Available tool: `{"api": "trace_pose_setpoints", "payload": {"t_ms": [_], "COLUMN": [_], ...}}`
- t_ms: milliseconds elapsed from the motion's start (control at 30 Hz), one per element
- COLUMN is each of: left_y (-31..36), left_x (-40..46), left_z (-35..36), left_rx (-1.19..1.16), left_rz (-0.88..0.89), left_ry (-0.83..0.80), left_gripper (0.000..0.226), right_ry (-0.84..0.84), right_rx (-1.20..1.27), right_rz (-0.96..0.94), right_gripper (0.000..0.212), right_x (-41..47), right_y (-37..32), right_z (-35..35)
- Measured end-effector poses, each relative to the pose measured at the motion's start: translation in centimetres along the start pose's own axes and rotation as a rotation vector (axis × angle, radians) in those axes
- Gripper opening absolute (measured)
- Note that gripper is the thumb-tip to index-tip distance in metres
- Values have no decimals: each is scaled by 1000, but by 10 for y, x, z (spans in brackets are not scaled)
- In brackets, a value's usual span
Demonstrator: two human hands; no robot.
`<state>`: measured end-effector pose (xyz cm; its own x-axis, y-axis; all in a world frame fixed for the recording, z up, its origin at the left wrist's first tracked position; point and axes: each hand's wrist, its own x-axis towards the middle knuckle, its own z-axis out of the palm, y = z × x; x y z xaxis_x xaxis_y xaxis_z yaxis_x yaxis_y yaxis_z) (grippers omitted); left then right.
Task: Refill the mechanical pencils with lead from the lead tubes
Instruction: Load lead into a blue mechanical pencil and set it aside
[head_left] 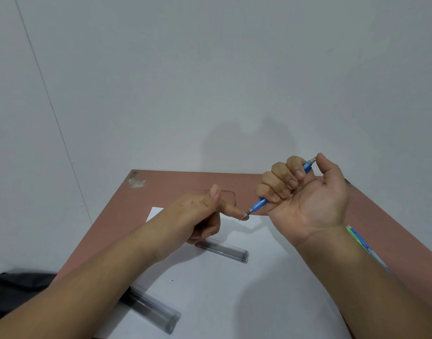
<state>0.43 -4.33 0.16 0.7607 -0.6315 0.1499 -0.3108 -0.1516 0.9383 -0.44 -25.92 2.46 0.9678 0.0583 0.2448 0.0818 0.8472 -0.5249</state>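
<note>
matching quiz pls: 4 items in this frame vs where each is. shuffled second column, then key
Items:
1. Blue pencil
2. Far lead tube
3. Near lead tube
4. Left index fingertip

Places:
A. Partly under the left forearm, at the paper's near edge
B. Gripped in the right hand's fist, raised off the table
C. At the pencil's tip
D. Flat on the paper, just below the left hand

Pairs: 1-B, 2-D, 3-A, 4-C
</note>
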Motion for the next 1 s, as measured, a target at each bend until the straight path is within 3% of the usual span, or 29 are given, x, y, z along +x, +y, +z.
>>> {"api": "trace_pose_setpoints", "payload": {"t_ms": [233, 500, 733, 1000], "left_y": [-6, -7, -7, -8], "left_x": [1, 1, 1, 0], "left_z": [0, 1, 1, 2], "left_rx": [42, 60, 66, 85], "left_rz": [11, -12, -15, -13], "left_ry": [5, -3, 9, 0], "left_gripper": [71, 75, 69, 66], "right_ry": [-71, -84, -84, -64], "right_rx": [-147, -205, -245, -262], "right_rz": [-33, -10, -47, -46], "right_gripper": [36, 45, 35, 42], "right_x": [-2, -3, -4, -5], "right_y": [-4, -1, -2, 1], "right_z": [6, 8, 9, 11]}}
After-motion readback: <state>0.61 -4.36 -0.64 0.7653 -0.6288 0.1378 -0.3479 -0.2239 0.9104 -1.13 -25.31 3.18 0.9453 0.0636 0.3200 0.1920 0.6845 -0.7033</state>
